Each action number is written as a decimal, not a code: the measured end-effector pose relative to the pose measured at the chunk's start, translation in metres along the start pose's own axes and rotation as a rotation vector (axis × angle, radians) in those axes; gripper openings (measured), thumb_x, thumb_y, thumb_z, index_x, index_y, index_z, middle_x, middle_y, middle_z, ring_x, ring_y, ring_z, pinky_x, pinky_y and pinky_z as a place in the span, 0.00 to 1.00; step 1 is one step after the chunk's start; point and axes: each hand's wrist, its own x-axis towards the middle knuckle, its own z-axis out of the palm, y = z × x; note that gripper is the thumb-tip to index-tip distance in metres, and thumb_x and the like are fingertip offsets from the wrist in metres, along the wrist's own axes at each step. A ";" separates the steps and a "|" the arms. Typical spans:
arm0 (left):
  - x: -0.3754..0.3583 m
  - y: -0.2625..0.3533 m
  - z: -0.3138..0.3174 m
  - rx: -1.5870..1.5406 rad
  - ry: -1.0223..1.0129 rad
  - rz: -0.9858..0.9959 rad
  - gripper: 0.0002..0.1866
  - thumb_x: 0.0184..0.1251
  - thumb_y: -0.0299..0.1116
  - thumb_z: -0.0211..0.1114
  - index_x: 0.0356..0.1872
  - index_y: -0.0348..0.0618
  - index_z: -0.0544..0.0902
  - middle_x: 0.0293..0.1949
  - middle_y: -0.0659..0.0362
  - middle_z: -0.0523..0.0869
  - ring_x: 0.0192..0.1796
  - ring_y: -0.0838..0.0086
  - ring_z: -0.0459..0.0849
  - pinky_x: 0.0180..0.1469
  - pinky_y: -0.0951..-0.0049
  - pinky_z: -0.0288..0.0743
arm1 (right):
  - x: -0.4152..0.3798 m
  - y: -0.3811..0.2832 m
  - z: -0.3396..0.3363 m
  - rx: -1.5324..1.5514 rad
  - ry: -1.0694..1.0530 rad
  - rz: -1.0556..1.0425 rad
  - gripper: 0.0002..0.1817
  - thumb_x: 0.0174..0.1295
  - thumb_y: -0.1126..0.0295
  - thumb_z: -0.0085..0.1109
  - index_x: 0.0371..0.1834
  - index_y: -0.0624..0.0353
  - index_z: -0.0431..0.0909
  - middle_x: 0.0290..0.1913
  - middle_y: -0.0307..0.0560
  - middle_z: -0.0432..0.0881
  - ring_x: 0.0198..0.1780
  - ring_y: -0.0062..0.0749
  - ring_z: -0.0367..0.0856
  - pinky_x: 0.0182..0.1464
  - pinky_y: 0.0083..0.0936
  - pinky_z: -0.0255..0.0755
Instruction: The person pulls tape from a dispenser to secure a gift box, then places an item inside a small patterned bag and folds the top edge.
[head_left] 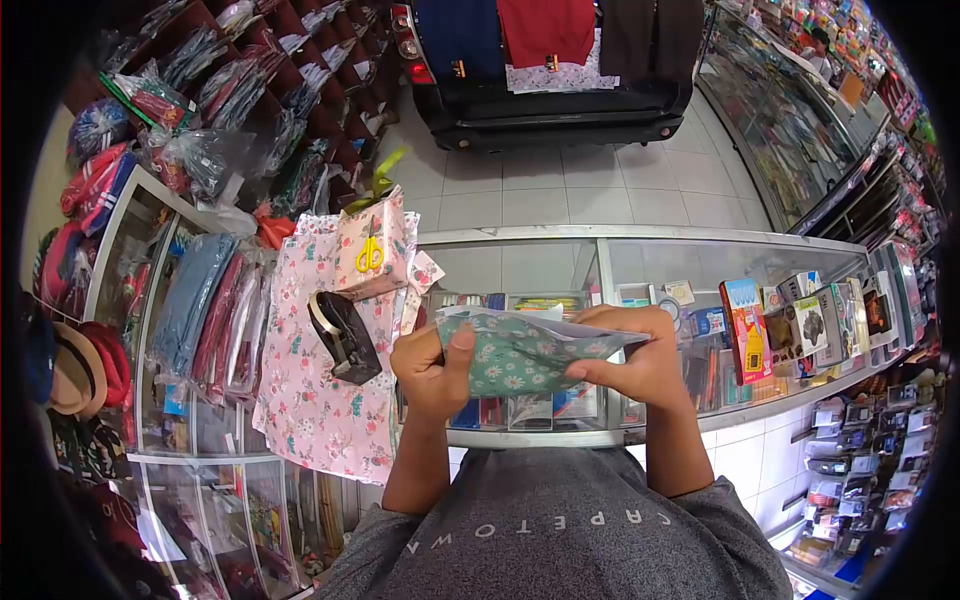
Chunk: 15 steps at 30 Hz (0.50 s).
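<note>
Both hands hold a piece of green paper with white daisies (pixel 515 362) over the glass counter. My left hand (pixel 432 368) grips its left end with the thumb on top. The right end is pinched between the thumb and fingers of my right hand (pixel 640 358). A white underside shows along the paper's upper edge. Left of my left hand, a black tape dispenser (pixel 345 340) rests on pink floral paper (pixel 290 370). Yellow scissors (pixel 370 254) lie on a box wrapped in pink floral paper (pixel 395 235).
The glass counter (pixel 520 235) holds stationery under its top. Boxed goods, one a red and blue box (pixel 745 335), stand at its right. Bagged garments (pixel 200 310) lie at left. Beyond the counter is a black vehicle rear (pixel 560 125) with cloth over it.
</note>
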 end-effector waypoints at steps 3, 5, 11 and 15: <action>-0.005 -0.005 0.001 -0.068 0.013 -0.041 0.25 0.79 0.40 0.67 0.21 0.34 0.78 0.17 0.63 0.72 0.21 0.82 0.65 0.24 0.73 0.56 | 0.000 0.008 0.000 0.077 0.022 0.011 0.12 0.51 0.73 0.84 0.36 0.65 0.91 0.38 0.51 0.93 0.40 0.29 0.90 0.46 0.25 0.81; -0.006 -0.005 -0.001 -0.113 -0.011 -0.075 0.25 0.79 0.41 0.67 0.21 0.35 0.78 0.17 0.63 0.73 0.21 0.82 0.65 0.24 0.72 0.56 | 0.001 0.007 0.002 0.133 0.074 0.007 0.09 0.54 0.75 0.82 0.35 0.65 0.90 0.36 0.50 0.92 0.37 0.27 0.89 0.43 0.23 0.80; -0.010 -0.009 0.002 -0.071 0.054 0.013 0.24 0.77 0.40 0.69 0.21 0.34 0.79 0.16 0.63 0.73 0.20 0.81 0.66 0.23 0.72 0.57 | 0.010 -0.003 0.008 0.085 0.225 -0.057 0.11 0.55 0.74 0.80 0.39 0.66 0.89 0.35 0.48 0.91 0.41 0.29 0.89 0.50 0.28 0.81; -0.012 -0.008 0.001 -0.026 0.050 0.030 0.23 0.76 0.39 0.69 0.21 0.34 0.80 0.16 0.63 0.74 0.19 0.80 0.66 0.23 0.73 0.57 | 0.011 -0.006 -0.006 0.059 0.099 -0.066 0.13 0.53 0.74 0.83 0.40 0.66 0.90 0.36 0.47 0.92 0.39 0.27 0.89 0.44 0.25 0.81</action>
